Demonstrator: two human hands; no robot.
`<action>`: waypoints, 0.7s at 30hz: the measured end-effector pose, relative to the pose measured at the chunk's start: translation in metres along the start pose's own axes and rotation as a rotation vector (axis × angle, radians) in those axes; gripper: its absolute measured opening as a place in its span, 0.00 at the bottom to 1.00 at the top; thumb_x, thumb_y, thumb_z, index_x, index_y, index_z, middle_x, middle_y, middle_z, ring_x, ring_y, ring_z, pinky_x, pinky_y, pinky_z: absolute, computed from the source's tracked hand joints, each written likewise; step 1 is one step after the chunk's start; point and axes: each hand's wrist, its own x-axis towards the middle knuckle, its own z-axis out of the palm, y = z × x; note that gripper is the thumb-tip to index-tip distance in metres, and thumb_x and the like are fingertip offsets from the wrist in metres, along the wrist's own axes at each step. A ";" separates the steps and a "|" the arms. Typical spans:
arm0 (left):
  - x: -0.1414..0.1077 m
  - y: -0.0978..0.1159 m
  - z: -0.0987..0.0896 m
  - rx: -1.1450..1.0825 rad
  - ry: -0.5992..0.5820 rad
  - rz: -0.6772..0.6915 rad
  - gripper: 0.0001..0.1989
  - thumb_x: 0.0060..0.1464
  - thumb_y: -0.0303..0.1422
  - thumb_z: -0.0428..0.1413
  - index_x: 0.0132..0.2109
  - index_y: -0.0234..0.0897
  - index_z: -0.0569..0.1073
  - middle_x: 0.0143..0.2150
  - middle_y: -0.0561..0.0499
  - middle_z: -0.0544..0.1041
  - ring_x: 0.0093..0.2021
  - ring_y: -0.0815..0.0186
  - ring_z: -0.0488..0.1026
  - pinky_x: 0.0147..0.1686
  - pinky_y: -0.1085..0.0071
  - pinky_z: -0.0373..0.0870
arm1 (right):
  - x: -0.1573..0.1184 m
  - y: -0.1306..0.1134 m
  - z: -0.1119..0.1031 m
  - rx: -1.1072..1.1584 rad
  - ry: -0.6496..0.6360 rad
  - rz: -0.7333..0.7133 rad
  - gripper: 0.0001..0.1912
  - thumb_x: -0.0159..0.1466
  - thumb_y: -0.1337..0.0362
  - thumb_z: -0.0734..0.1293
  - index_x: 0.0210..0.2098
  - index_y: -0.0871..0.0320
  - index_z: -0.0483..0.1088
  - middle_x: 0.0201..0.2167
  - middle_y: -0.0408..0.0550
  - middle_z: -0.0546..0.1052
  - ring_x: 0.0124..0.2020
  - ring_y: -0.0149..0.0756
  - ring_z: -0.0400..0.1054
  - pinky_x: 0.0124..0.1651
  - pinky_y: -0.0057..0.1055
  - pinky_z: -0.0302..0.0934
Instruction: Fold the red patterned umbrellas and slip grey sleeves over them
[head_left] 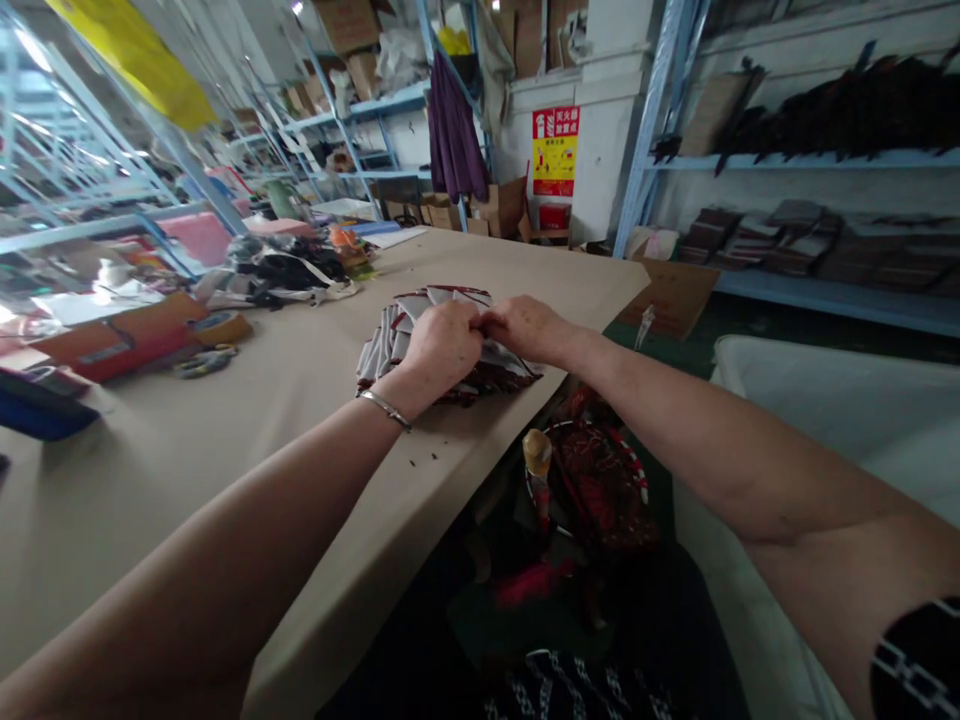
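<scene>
A fanned stack of grey-white fabric pieces with dark red-brown edges [381, 345] lies on the paper-covered table [315, 360] near its right edge. Over the middle of the stack is my left hand [444, 343], its fingers curled closed on the fabric; a metal bangle circles that wrist. My right hand [525, 328] meets it from the right, fingertips pinched on a dark red-brown edge of the pieces. The two hands' fingertips touch or nearly touch, and they hide the exact grip. A few dark scraps lie on the table just below the stack.
On the left are a tape roll [222, 328], snips [206, 362], an orange-red box [120, 340] and a heap of dark bags [277, 272]. Below the table edge sits a dark red patterned item [600, 475]. A white bin [840, 390] and blue shelves [810, 162] stand right.
</scene>
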 end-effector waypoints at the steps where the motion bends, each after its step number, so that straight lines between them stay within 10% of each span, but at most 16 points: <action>1: 0.000 -0.001 -0.001 0.008 0.024 0.000 0.11 0.48 0.28 0.49 0.35 0.35 0.75 0.34 0.48 0.76 0.37 0.62 0.71 0.38 0.69 0.65 | 0.000 -0.002 -0.001 0.002 0.001 -0.005 0.16 0.63 0.66 0.57 0.41 0.60 0.76 0.35 0.48 0.78 0.38 0.36 0.71 0.40 0.29 0.57; 13: -0.019 0.004 -0.024 0.002 0.050 0.085 0.09 0.49 0.28 0.48 0.31 0.35 0.74 0.32 0.49 0.75 0.34 0.65 0.70 0.36 0.71 0.65 | -0.008 0.019 0.011 -0.019 0.033 0.193 0.09 0.57 0.60 0.66 0.31 0.58 0.75 0.29 0.50 0.78 0.34 0.39 0.71 0.37 0.30 0.59; 21: -0.047 0.003 0.000 -0.384 0.188 -0.138 0.05 0.49 0.25 0.49 0.32 0.37 0.68 0.30 0.50 0.71 0.34 0.64 0.70 0.37 0.67 0.69 | -0.077 0.006 -0.004 0.145 0.508 0.407 0.18 0.59 0.68 0.57 0.48 0.60 0.65 0.34 0.50 0.77 0.35 0.37 0.72 0.39 0.31 0.63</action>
